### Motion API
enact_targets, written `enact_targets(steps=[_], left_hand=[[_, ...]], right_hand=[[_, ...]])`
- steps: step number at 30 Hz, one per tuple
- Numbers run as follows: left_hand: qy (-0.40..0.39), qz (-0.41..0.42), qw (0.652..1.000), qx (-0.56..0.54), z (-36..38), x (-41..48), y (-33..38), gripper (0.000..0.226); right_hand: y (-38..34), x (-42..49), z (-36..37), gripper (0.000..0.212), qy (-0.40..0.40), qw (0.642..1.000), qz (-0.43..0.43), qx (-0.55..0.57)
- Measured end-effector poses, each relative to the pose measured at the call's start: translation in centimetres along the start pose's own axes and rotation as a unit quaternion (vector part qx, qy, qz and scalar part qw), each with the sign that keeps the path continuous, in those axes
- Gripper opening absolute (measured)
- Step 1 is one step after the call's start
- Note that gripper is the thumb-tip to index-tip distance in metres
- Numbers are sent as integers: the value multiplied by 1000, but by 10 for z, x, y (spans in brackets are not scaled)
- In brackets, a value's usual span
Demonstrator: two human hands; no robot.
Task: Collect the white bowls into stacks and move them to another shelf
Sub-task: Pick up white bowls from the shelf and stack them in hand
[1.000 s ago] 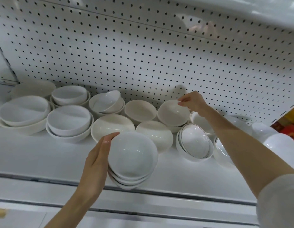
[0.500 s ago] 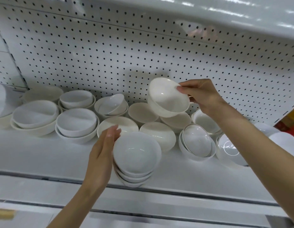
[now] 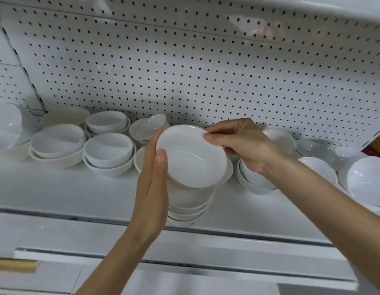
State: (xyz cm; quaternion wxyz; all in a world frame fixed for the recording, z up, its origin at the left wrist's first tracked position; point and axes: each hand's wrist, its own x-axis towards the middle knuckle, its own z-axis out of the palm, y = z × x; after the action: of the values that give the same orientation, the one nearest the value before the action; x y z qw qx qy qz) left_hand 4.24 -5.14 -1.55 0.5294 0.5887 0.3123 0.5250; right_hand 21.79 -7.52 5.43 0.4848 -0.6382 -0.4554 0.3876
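Observation:
My left hand (image 3: 152, 194) holds a short stack of white bowls (image 3: 189, 206) from its left side, above the front of the white shelf (image 3: 78, 194). Its thumb lies against the rim of the top bowl. My right hand (image 3: 242, 143) pinches the far rim of that top white bowl (image 3: 191, 160), which sits tilted toward me on the stack. Whether it is fully nested in the bowl beneath cannot be told. My hands and the stack hide the bowls directly behind them.
More white bowls stand along the back of the shelf: nested pairs at the left (image 3: 57, 143) (image 3: 108, 150), tilted bowls at the right (image 3: 257, 179) (image 3: 367, 179). A white pegboard (image 3: 185, 71) backs the shelf. Another shelf (image 3: 312, 9) hangs overhead.
My right hand lifted a bowl from the back row and carried it forward and down onto the stack in my left hand. The stack rose slightly.

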Motion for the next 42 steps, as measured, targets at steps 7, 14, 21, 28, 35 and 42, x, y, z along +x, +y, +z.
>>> enact_targets(steps=[7, 14, 21, 28, 35, 42], left_hand=[[46, 32, 998, 30, 4, -24, -8, 43], [52, 18, 998, 21, 3, -29, -14, 41], [54, -11, 998, 17, 2, -30, -22, 34], [49, -19, 999, 13, 5, -34, -27, 36], [54, -19, 998, 31, 7, -37, -33, 56], [69, -29, 997, 33, 8, -39, -38, 59]], right_hand=[[14, -6, 15, 11, 32, 999, 2, -15], [25, -8, 24, 21, 60, 996, -48, -51], [33, -6, 22, 18, 54, 997, -30, -53], [42, -4, 23, 21, 67, 992, -49, -95], [50, 0, 22, 19, 66, 991, -51, -108], [52, 2, 19, 22, 52, 989, -62, -120]])
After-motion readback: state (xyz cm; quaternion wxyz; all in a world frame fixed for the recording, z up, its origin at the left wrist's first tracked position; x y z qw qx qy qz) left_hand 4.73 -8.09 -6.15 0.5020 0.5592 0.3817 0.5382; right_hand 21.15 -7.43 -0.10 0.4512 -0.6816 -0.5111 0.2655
